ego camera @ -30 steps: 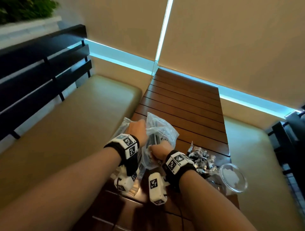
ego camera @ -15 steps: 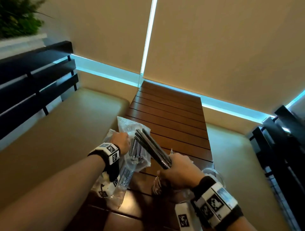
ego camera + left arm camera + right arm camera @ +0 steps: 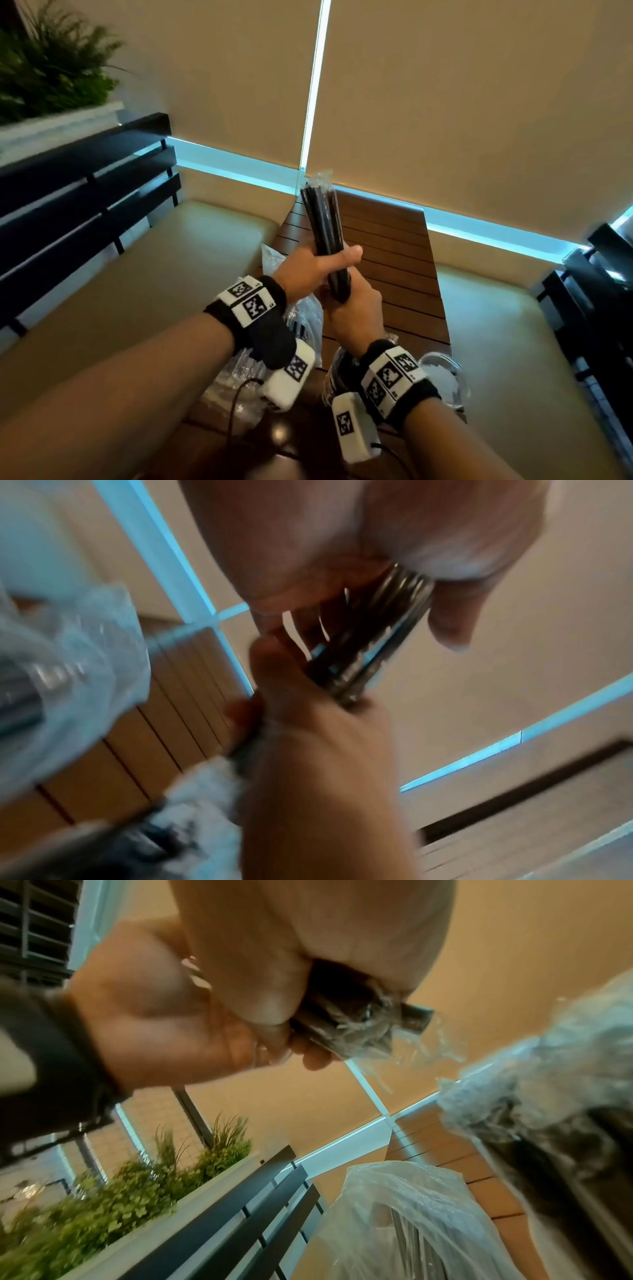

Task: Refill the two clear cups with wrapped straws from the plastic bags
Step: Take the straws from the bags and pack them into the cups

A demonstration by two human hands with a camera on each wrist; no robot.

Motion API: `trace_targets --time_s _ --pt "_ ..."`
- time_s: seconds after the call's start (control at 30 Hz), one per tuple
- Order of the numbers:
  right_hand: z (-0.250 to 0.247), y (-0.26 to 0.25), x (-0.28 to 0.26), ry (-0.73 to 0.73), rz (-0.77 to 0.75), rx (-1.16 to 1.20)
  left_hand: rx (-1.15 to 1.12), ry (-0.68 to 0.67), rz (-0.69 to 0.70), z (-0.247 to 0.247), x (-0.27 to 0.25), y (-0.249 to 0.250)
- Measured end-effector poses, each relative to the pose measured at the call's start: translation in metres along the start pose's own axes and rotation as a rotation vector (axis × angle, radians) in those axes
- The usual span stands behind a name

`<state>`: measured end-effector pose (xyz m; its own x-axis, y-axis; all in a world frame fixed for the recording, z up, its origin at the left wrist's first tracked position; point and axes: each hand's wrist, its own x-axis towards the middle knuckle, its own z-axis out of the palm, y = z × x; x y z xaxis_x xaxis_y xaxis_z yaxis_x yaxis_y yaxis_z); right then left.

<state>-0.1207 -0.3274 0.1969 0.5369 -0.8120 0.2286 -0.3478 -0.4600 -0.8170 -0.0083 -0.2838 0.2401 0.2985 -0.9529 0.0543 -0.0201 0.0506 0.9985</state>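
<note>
Head view: both hands hold one bundle of wrapped straws upright above the counter, its top reaching past the counter's far edge. Left hand has its fingers curled round the bundle's middle; right hand grips the bottom end, just below the left. Plastic bags lie at the counter's near left, mostly hidden by the left forearm and wrist band. One clear cup shows at the near right edge, partly covered by the right wrist; second cup not visible. Left wrist view blurred: straws between both hands. Right wrist view: crumpled wrapper ends poke from the fist.
</note>
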Motion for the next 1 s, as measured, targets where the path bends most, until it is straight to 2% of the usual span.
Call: trace_targets --time_s 0.1,0.17,0.23,0.27,0.3,0.33,0.4,0.47,0.5,0.53,0.63,0.77,0.83,0.93,1.0 --pt "0.006 -0.009 0.001 0.008 0.048 0.065 -0.198 0.166 -0.095 0.018 0.003 0.013" --pt "-0.002 -0.016 0.000 -0.112 -0.010 -0.020 -0.072 0.237 -0.057 0.023 0.005 0.017" --pt "-0.018 -0.021 -0.002 -0.251 -0.164 -0.156 0.127 0.272 0.003 0.020 0.005 0.018" --pt "-0.028 -0.022 -0.002 -0.267 -0.218 -0.188 0.229 0.289 0.043 0.016 0.005 0.018" --pt "-0.040 -0.023 -0.002 -0.225 -0.242 -0.186 0.321 0.315 0.079 0.012 0.006 0.017" --pt "-0.051 -0.023 -0.001 -0.123 -0.248 -0.142 0.404 0.347 0.104 0.008 0.006 0.016" --pt "-0.074 -0.030 0.006 0.148 -0.264 0.030 0.570 0.368 0.132 0.004 0.003 0.014" --pt "-0.092 -0.045 0.013 0.328 -0.330 0.116 0.724 0.277 0.174 0.004 0.000 0.009" --pt "-0.096 -0.053 0.016 0.356 -0.374 0.098 0.784 0.229 0.201 0.007 -0.001 0.007" --pt "-0.098 -0.061 0.017 0.340 -0.411 0.053 0.811 0.196 0.221 0.011 -0.002 0.004" --pt "-0.085 -0.068 0.017 0.164 -0.445 -0.124 0.785 0.166 0.292 0.024 0.002 0.003" --pt "-0.074 -0.056 0.020 0.157 -0.426 -0.196 0.752 0.155 0.310 0.036 0.004 0.004" --pt "-0.076 -0.051 0.018 0.087 -0.428 -0.225 0.753 0.127 0.299 0.039 0.003 -0.004" --pt "-0.081 -0.031 0.012 -0.044 -0.369 -0.116 0.671 0.112 0.239 0.039 0.003 -0.018" --pt "-0.084 -0.004 0.005 -0.023 -0.268 -0.035 0.583 0.192 0.194 0.034 0.005 -0.024"
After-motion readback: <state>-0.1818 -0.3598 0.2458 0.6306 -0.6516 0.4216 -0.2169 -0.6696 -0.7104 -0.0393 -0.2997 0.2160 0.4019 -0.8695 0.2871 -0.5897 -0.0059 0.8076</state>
